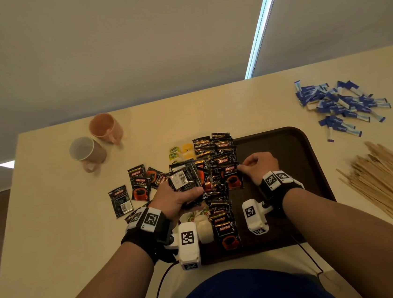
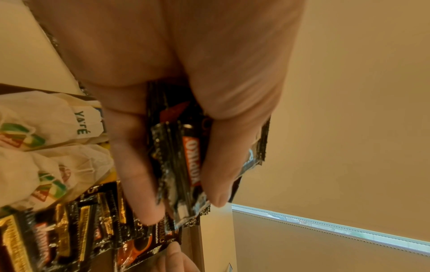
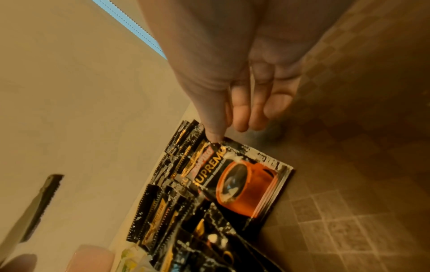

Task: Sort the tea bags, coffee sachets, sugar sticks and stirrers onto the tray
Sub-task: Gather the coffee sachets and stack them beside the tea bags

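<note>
Glossy coffee sachets (image 1: pixel 186 181) fanned in the gripping left hand (image 1: pixel 182 198) may slide loose while the right hand (image 1: pixel 258 165) pinches a tray (image 1: pixel 308 150) sachet (image 1: pixel 232 177).

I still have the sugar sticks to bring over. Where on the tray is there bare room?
The tray's right half is bare, from the right hand to the rim nearest the stirrers. Its left edge is crowded with coffee sachets and tea bags.

A cream table (image 1: pixel 51 214) is carrying a brown tray (image 1: pixel 308 150), two mugs (image 1: pixel 96 140), loose coffee sachets (image 1: pixel 131 188), blue sugar sticks (image 1: pixel 340 105), tea bags (image 1: pixel 181 151) and wooden stirrers (image 1: pixel 385 178).
</note>
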### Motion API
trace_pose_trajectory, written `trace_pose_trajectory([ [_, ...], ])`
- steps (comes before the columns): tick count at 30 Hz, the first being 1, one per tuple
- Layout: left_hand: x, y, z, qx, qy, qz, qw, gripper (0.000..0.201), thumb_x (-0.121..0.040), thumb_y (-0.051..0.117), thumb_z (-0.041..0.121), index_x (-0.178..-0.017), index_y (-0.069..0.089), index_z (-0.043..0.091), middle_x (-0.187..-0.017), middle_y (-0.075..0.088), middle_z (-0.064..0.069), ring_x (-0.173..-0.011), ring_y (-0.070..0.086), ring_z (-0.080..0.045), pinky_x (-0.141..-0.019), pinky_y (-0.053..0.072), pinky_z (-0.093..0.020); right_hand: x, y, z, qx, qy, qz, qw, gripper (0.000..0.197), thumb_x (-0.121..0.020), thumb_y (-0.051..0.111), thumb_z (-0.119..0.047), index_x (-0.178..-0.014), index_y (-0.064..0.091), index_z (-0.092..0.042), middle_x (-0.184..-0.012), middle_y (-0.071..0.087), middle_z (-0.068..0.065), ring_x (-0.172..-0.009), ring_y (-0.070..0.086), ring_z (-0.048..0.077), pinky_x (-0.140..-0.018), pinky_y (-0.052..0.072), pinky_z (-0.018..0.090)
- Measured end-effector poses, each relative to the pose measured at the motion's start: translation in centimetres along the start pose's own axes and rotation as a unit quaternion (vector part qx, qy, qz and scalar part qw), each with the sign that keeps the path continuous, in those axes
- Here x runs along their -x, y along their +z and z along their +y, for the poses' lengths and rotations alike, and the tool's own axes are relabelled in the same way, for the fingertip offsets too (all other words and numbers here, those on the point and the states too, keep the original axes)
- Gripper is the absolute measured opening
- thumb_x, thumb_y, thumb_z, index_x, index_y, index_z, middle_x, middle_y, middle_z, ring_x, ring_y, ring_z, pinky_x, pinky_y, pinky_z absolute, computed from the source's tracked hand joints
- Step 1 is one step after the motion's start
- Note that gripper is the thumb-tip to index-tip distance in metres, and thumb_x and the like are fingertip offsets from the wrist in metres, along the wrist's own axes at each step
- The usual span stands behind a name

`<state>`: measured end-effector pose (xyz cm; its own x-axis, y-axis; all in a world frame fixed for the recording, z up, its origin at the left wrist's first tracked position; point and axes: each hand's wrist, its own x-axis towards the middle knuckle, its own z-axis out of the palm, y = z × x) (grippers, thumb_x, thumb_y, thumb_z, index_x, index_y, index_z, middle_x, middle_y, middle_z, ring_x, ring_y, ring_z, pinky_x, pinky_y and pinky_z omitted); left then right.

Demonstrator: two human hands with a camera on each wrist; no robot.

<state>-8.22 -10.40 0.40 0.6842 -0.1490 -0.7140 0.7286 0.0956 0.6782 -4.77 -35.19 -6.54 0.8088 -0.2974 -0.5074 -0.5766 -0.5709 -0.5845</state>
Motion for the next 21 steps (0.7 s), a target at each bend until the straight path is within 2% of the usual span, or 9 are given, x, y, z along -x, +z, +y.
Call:
trace_pose_trajectory([
  [4,0.1,0.1,0.0,0.002,0.0,-0.008,1.0,0.029,-0.08,0.071,-0.011,-0.104,0.066,0.004,-0.096,0.074,-0.014,-0.088,0.074,-0.029,-0.07,0.061,-0.042,0.4,-0.6,-0.7,0.005,-0.035,0.037,0.999,0.018,-0.087,0.071,-0.037,-0.085,0.068,-0.02,-0.079,0.065,-0.007,-0.079,0.062,0.011,-0.076,0.052,0.028],
  [6,0.0,0.2,0.1,0.005,0.0,-0.009,1.0,0.028,-0.08,0.071,-0.011,-0.103,0.066,0.005,-0.095,0.074,-0.013,-0.089,0.073,-0.029,-0.069,0.061,-0.041,1.0,-0.9,-1.7,-0.005,-0.081,0.037,0.996,0.018,-0.089,0.068,-0.038,-0.086,0.069,-0.02,-0.079,0.066,-0.007,-0.075,0.061,0.007,-0.072,0.049,0.024],
  [8,0.0,0.3,0.1,0.007,0.002,-0.011,1.0,0.03,-0.08,0.071,-0.011,-0.105,0.065,0.005,-0.097,0.073,-0.014,-0.091,0.072,-0.03,-0.067,0.061,-0.04,1.9,-1.1,-3.0,-0.025,-0.143,0.004,0.989,0.017,-0.091,0.066,-0.038,-0.084,0.07,-0.022,-0.077,0.067,-0.01,-0.073,0.061,0.003,-0.067,0.048,0.019],
  [11,0.1,0.4,0.0,0.005,0.007,-0.026,1.0,0.041,-0.079,0.073,-0.008,-0.118,0.064,0.004,-0.11,0.072,-0.018,-0.102,0.07,-0.035,-0.073,0.061,-0.044,3.5,-0.8,-4.4,-0.038,-0.207,-0.119,0.97,0.015,-0.09,0.066,-0.036,-0.087,0.072,-0.023,-0.079,0.07,-0.007,-0.072,0.065,0.004,-0.068,0.052,0.018],
  [13,0.1,0.3,-0.1,0.001,0.009,-0.037,0.999,0.045,-0.079,0.074,-0.006,-0.12,0.064,0.006,-0.113,0.071,-0.018,-0.104,0.07,-0.035,-0.078,0.06,-0.047,4.5,-0.3,-4.8,-0.076,-0.204,-0.184,0.958,0.007,-0.09,0.068,-0.024,-0.088,0.071,-0.019,-0.082,0.071,-0.002,-0.069,0.065,0.005,-0.065,0.053,0.017],
  [14,0.2,0.3,-0.2,-0.002,0.011,-0.039,0.999,0.044,-0.079,0.074,-0.006,-0.12,0.064,0.007,-0.113,0.071,-0.018,-0.104,0.07,-0.035,-0.078,0.06,-0.047,4.9,-0.1,-4.8,-0.102,-0.195,-0.195,0.956,0.004,-0.089,0.069,-0.018,-0.087,0.07,-0.014,-0.082,0.071,0.003,-0.067,0.064,0.007,-0.063,0.053,0.017],
  [16,0.4,0.4,-0.4,-0.011,0.015,-0.046,0.999,0.041,-0.079,0.074,-0.007,-0.117,0.066,0.009,-0.111,0.072,-0.018,-0.102,0.071,-0.034,-0.078,0.059,-0.047,5.2,0.1,-4.7,-0.135,-0.17,-0.192,0.957,0.004,-0.089,0.068,-0.011,-0.087,0.069,-0.007,-0.085,0.071,0.013,-0.067,0.063,0.013,-0.063,0.054,0.023],
  [18,0.5,0.3,-0.7,-0.007,0.017,-0.039,0.999,0.039,-0.08,0.073,-0.008,-0.115,0.065,0.008,-0.109,0.073,-0.018,-0.099,0.071,-0.034,-0.078,0.06,-0.047,5.0,0.1,-4.1,-0.159,-0.141,-0.18,0.961,0.004,-0.089,0.069,-0.011,-0.089,0.07,-0.007,-0.086,0.072,0.014,-0.068,0.064,0.016,-0.064,0.055,0.029],
  [21,0.4,-0.3,-1.1,-0.001,0.019,-0.013,1.0,0.035,-0.079,0.073,-0.008,-0.111,0.067,0.006,-0.107,0.073,-0.019,-0.099,0.071,-0.037,-0.085,0.058,-0.055,3.5,-0.9,-2.1,-0.165,-0.079,-0.13,0.974,0.008,-0.089,0.069,-0.012,-0.096,0.069,-0.01,-0.084,0.071,0.009,-0.066,0.064,0.013,-0.057,0.053,0.024],
])
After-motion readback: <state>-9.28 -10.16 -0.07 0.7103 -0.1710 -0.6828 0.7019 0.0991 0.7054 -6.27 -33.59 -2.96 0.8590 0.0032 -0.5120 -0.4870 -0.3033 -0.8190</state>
